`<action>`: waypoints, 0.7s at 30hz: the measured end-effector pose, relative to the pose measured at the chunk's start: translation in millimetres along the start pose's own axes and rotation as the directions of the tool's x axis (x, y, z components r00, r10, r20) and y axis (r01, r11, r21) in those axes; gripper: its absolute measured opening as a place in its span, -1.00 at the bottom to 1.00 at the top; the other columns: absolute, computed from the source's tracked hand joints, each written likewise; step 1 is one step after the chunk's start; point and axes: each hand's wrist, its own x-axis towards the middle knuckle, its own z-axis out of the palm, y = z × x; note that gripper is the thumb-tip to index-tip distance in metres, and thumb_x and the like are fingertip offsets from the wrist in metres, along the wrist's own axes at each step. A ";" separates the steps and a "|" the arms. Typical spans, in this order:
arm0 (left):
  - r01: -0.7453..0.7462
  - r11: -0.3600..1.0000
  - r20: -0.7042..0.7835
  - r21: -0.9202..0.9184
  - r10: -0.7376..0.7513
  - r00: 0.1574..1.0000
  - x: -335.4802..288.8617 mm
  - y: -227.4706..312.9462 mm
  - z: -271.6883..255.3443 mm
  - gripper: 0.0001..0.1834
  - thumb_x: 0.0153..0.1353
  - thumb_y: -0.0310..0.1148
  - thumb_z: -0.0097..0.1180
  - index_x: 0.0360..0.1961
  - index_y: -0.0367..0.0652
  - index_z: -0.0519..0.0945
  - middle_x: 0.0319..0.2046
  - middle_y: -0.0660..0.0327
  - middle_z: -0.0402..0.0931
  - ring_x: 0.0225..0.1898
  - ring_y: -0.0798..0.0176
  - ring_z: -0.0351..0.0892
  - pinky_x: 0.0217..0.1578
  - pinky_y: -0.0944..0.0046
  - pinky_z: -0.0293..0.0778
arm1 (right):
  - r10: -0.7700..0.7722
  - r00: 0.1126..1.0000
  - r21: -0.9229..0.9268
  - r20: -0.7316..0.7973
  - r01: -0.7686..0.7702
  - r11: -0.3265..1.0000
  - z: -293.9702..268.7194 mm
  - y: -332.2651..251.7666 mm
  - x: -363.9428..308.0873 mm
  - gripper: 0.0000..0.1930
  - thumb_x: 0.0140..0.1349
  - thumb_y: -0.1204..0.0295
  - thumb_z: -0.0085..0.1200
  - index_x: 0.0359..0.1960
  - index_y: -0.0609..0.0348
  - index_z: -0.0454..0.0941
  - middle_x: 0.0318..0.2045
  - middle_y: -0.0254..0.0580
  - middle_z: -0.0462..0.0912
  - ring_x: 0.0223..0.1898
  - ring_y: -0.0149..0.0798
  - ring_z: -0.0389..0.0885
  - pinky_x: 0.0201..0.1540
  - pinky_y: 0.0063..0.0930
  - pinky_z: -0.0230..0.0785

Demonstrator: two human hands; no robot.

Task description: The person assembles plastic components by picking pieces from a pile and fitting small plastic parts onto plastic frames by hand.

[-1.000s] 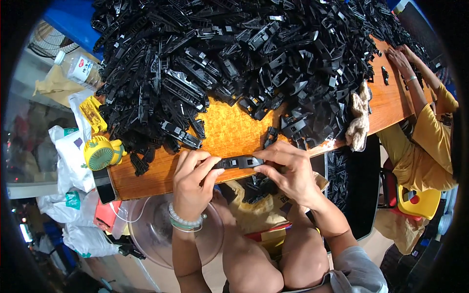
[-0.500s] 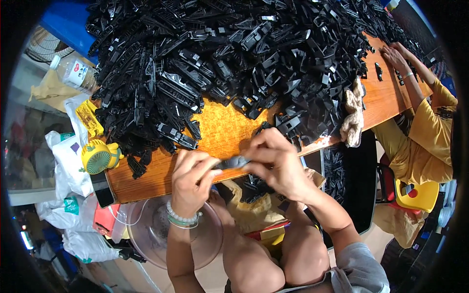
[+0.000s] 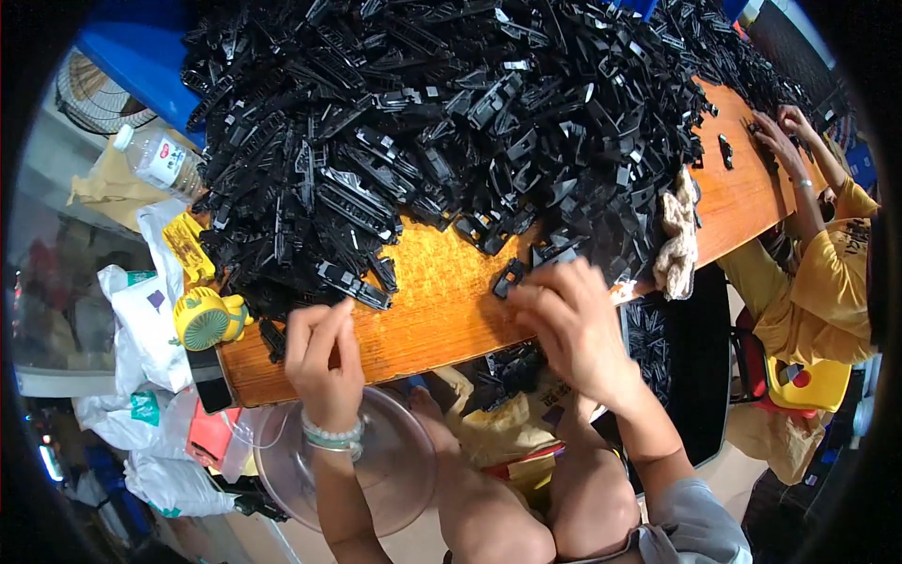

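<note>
My left hand (image 3: 324, 362), with a beaded bracelet at the wrist, hovers over the front left of the wooden table. Its fingers are bent and apart, holding nothing I can see, and their tips are close to a long black plastic part (image 3: 352, 285). My right hand (image 3: 578, 324) is farther right above the table's front edge, fingers curved and loosely apart. Its fingertips come close to a small black plastic part (image 3: 509, 279); whether they touch it I cannot tell. Behind both hands rises a big heap of black plastic parts (image 3: 376, 141).
A yellow fan (image 3: 207, 318) and a dark phone (image 3: 214, 383) sit at the left table corner. Below are a translucent basin (image 3: 291, 461) and a bag of black parts (image 3: 507, 423). A cloth (image 3: 676, 235) lies right. Another person's hands (image 3: 780, 141) work at far right.
The dark piece held between both hands is no longer in them. My hands have moved apart, the left one leftward and the right one slightly rightward. The view has shifted a little.
</note>
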 end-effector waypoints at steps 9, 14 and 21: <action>-0.311 0.899 0.283 0.308 0.226 0.932 47.2 -3.7 -10.7 -0.74 0.05 -0.62 0.14 -0.18 -0.25 0.59 -0.13 0.05 0.48 -0.13 -0.05 0.45 -0.13 0.07 0.39 | -0.123 0.985 -0.230 0.124 0.149 0.962 15.5 16.1 27.9 -0.68 0.05 0.38 0.01 -0.14 0.11 0.62 -0.23 -0.26 0.46 -0.10 -0.23 0.36 -0.06 -0.36 0.16; -0.319 0.933 0.382 0.168 0.237 0.893 12.2 16.9 -9.8 -0.74 0.04 -0.55 0.19 -0.18 -0.27 0.58 -0.23 0.07 0.48 -0.21 -0.03 0.44 -0.19 0.05 0.37 | 0.138 0.989 0.415 -0.056 -0.102 0.904 28.0 -1.7 20.2 -0.67 0.06 0.66 0.19 -0.09 0.31 0.51 -0.14 -0.04 0.54 -0.16 0.01 0.60 -0.13 -0.31 0.50; -0.061 0.985 0.387 -0.164 0.121 0.914 -6.0 17.2 7.5 -0.75 0.04 -0.55 0.25 -0.19 -0.26 0.62 -0.30 0.12 0.46 -0.23 0.04 0.45 -0.21 0.12 0.42 | -0.027 1.000 0.394 -0.007 0.027 0.919 41.2 -13.6 13.7 -0.69 0.06 0.49 0.24 -0.14 0.28 0.54 -0.24 -0.07 0.52 -0.18 -0.03 0.51 -0.08 -0.22 0.32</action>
